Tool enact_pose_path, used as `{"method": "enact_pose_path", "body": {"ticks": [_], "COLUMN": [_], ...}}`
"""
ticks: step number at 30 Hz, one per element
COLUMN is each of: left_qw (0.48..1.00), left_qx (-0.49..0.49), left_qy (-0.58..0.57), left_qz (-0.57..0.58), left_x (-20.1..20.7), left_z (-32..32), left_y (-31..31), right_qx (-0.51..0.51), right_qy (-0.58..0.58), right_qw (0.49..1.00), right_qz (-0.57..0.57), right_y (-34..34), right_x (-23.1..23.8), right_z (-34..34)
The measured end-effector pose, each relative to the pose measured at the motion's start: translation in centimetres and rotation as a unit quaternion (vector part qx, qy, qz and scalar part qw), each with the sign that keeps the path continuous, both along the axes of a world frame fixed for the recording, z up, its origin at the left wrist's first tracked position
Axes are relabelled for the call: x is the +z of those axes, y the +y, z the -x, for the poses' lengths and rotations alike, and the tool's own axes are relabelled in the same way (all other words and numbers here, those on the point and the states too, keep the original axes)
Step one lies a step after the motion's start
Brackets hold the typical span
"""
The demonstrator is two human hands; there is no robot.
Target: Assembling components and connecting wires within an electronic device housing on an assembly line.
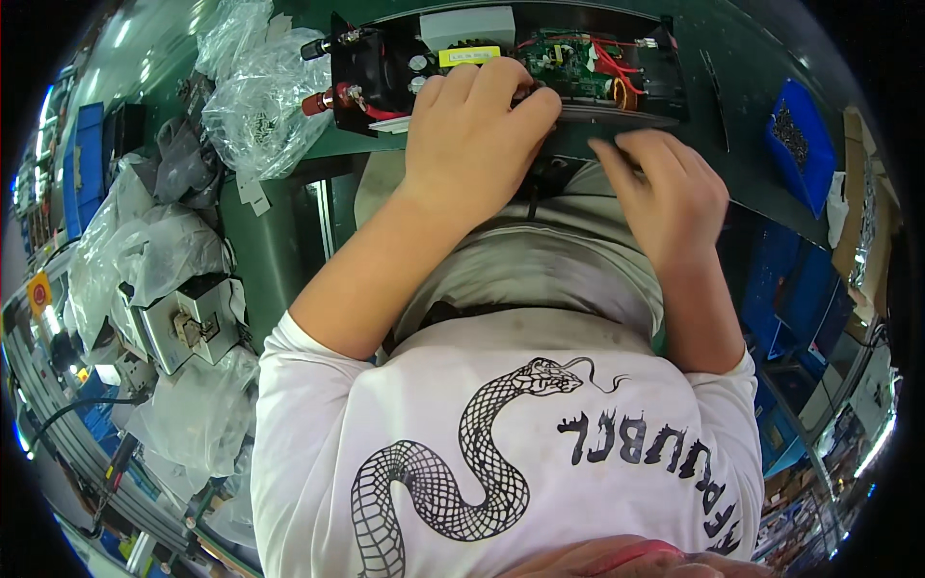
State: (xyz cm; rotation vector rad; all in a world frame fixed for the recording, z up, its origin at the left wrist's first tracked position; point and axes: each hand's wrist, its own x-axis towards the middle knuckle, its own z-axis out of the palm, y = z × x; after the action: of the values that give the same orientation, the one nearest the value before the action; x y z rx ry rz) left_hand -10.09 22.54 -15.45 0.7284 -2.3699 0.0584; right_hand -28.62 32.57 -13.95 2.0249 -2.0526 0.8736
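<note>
An electronic unit in a black open-topped case [641, 114] lies at the far side of the bench, its green circuit board [568, 60] and red wires [609, 60] exposed. My left hand [474, 140] reaches over the case's near edge, with fingers bent and thumb drawn in close to them; what they hold inside is hidden. Left of it, a black terminal [316, 48] and a red terminal [318, 102] stick out from the case's end. My right hand [674, 193], slightly blurred, hovers just in front of the case, with thumb and half-curled fingers apart and nothing visible between them.
Clear plastic bags [260, 111] lie left of the case. A blue bin [805, 144] of small dark parts stands on the right, beside a cardboard box [856, 231]. Farther left, a metal-housed part [183, 323] sits among more bags.
</note>
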Motion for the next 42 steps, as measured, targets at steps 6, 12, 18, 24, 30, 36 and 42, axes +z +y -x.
{"method": "enact_pose_path", "body": {"ticks": [6, 12, 18, 24, 30, 36, 42], "left_qw": [0.997, 0.997, 0.997, 0.996, 0.995, 0.994, 0.992], "left_qx": [-0.017, -0.045, -0.059, -0.063, -0.055, -0.05, -0.031], "left_qy": [-0.011, -0.023, -0.021, -0.032, -0.033, -0.04, -0.048], "left_qz": [-0.073, -0.061, -0.054, -0.059, -0.076, -0.088, -0.11], "left_x": [1.0, 0.5, 0.4, 0.7, 0.8, 0.8, 2.0], "left_z": [-0.5, -1.9, -2.9, -2.8, -2.8, -2.6, -1.2], "left_y": [1.2, 3.5, 4.1, 4.0, 4.2, 4.3, 3.2], "right_qx": [0.003, 0.031, 0.069, 0.086, 0.083, 0.07, 0.083], "right_qy": [0.152, 0.131, 0.095, 0.052, 0.028, 0.023, 0.047], "right_qw": [0.987, 0.988, 0.991, 0.993, 0.994, 0.995, 0.991], "right_qz": [0.043, -0.073, -0.058, -0.069, -0.07, -0.072, -0.098], "right_y": [1.0, 1.5, 2.0, 1.7, 1.7, 1.7, 0.9], "right_x": [3.1, 2.3, 1.5, 1.9, 1.8, 2.0, 3.2], "right_z": [0.0, 0.3, 0.4, 0.4, 0.1, -0.2, 0.0]}}
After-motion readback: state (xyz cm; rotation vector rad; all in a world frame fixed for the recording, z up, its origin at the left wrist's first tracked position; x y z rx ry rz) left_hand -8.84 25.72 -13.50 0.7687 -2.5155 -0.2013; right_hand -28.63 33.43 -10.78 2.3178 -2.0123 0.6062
